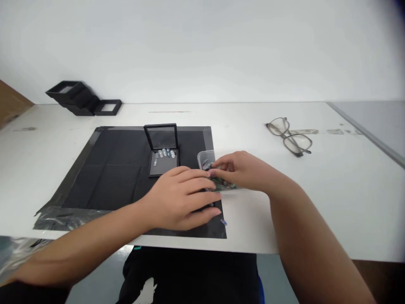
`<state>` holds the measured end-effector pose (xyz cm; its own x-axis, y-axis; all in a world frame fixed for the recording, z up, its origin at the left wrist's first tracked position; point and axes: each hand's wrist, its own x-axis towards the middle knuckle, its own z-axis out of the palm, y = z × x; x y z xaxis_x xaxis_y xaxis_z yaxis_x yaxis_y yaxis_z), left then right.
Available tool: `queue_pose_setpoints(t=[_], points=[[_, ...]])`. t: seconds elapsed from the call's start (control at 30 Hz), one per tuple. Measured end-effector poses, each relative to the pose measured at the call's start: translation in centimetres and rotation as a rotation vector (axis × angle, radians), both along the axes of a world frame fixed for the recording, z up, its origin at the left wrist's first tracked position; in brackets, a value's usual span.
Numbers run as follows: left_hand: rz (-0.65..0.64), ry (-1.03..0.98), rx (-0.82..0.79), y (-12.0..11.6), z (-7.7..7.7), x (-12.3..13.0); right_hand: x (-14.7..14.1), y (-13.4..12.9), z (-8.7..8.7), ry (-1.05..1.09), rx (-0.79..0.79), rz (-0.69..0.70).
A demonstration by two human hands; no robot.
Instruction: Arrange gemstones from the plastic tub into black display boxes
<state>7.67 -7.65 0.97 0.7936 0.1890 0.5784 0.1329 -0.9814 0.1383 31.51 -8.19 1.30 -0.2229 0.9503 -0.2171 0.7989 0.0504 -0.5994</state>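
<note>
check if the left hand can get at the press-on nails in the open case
Probably yes: the black case lid stands open and nothing covers the press-on nails. The left hand is close by, though at the clear plastic container.

Black, ribbed on mat [117,181]; black, grey-lined on case [165,164]; silvery and blue on false nails [168,152]; white on table [322,198].

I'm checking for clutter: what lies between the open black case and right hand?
Head view: black mat, then the clear container of small pieces, its near-left corner hidden by the left hand.
</note>
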Motion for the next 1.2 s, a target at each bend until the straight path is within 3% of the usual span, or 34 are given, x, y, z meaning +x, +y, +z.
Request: queue_pose_setpoints(t=[0.2,0.47,0.6,0.83,0.97,1.1,1.2], points=[[0.129,0.11,0.049,0.5,-2.5,-0.1,1.2,-0.2,1.1,-0.091,0.079,-0.173],[0.089,0.025,0.019,0.5,-2.0,-0.7,1.5,-0.1,0.6,0.058,0.081,-0.145],[0.097,0.023,-0.006,0.1,-1.8,-1.0,1.4,0.0,0.7,0.252,0.119,-0.131],[0.094,-0.026,-0.026,-0.2,-1.4,-1.2,1.0,-0.4,1.2,0.818,0.16,-0.018],[0.086,-0.035,-0.034,-0.2,-1.4,-1.3,1.1,-0.6,1.0,0.973,0.152,0.024],[0.115,-0.044,-0.069,-0.4,-1.5,-1.4,1.6,-0.4,1.1,0.925,0.201,-0.09],[0.21,0.02,-0.108,-0.4,-1.6,-1.5,2.2,0.0,1.0,0.687,0.217,-0.239]])
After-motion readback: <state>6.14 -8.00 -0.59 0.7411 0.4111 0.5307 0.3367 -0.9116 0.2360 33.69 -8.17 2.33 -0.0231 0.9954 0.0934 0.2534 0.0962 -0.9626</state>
